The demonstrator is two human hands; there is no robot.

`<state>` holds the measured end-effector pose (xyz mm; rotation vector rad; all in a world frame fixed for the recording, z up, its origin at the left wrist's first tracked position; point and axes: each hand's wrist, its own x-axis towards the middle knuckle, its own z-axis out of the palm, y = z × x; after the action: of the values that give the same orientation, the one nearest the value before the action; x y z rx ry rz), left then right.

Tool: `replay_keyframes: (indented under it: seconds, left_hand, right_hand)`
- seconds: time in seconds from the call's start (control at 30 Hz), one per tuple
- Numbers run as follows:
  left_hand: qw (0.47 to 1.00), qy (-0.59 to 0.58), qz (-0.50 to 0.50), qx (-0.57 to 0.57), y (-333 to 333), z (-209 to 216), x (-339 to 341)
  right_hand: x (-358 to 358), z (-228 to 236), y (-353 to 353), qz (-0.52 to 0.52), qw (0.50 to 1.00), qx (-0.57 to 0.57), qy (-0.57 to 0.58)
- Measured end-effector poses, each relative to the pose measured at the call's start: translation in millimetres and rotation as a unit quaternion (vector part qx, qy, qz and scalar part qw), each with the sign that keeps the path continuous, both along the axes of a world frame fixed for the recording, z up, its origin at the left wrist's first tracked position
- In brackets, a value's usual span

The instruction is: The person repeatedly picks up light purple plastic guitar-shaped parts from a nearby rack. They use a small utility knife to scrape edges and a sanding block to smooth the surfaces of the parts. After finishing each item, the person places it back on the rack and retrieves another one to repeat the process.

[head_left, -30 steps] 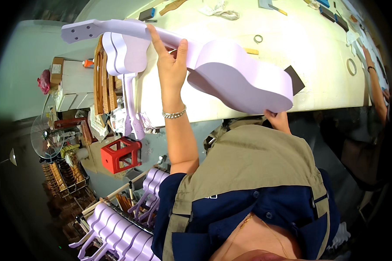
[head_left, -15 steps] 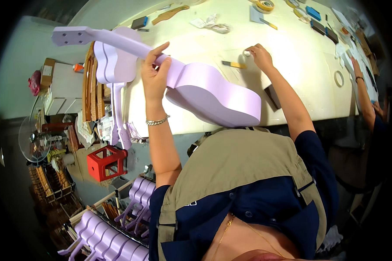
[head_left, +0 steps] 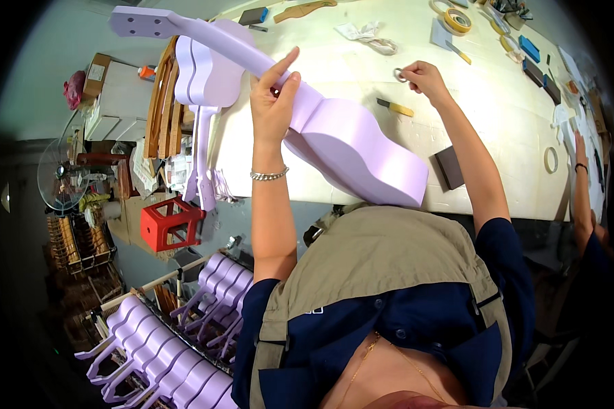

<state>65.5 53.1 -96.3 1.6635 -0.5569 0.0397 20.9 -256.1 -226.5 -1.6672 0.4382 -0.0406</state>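
A lilac ukulele body with its neck point(head_left: 361, 146) slants across in front of me, its headstock up at the far left and its rounded end close to my apron. My left hand point(head_left: 273, 105) is wrapped round the neck near the body, with the index finger stretched along it. Over the table, my right hand point(head_left: 424, 78) pinches a small, pale, curled piece point(head_left: 400, 75) that looks ring-like; its material is unclear. Below that hand lies a yellow-handled knife point(head_left: 397, 108). A dark brown block point(head_left: 449, 168) rests by the table's near edge, beside my right forearm.
Another lilac ukulele point(head_left: 211, 75) stands behind the held one. Tape rolls point(head_left: 457, 22), a crumpled white cloth point(head_left: 367, 35) and blocks lie on the pale table point(head_left: 320, 68). A red stool point(head_left: 170, 225) and racked lilac ukuleles point(head_left: 164, 354) are at left. Another person's arm point(head_left: 581, 184) reaches in at right.
The whole scene has shifted to the right in the picture. The small piece in my right hand now shows its ring-like shape. My left hand keeps the same hold on the neck.
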Motion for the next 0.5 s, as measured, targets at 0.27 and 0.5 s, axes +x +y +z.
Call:
replay_keyframes:
  seconds: [0.27,0.5]
  left_hand:
    - [0.998,-0.029,-0.046,0.008,-12.9,31.4,-31.5]
    - [0.999,-0.024,-0.016,0.026,-15.1,43.1,-46.6]
  right_hand:
    - [-18.9,117.2,66.7,0.118,0.939,0.293,-0.138]
    - [-57.0,146.9,105.4,0.155,0.929,0.084,-0.324]
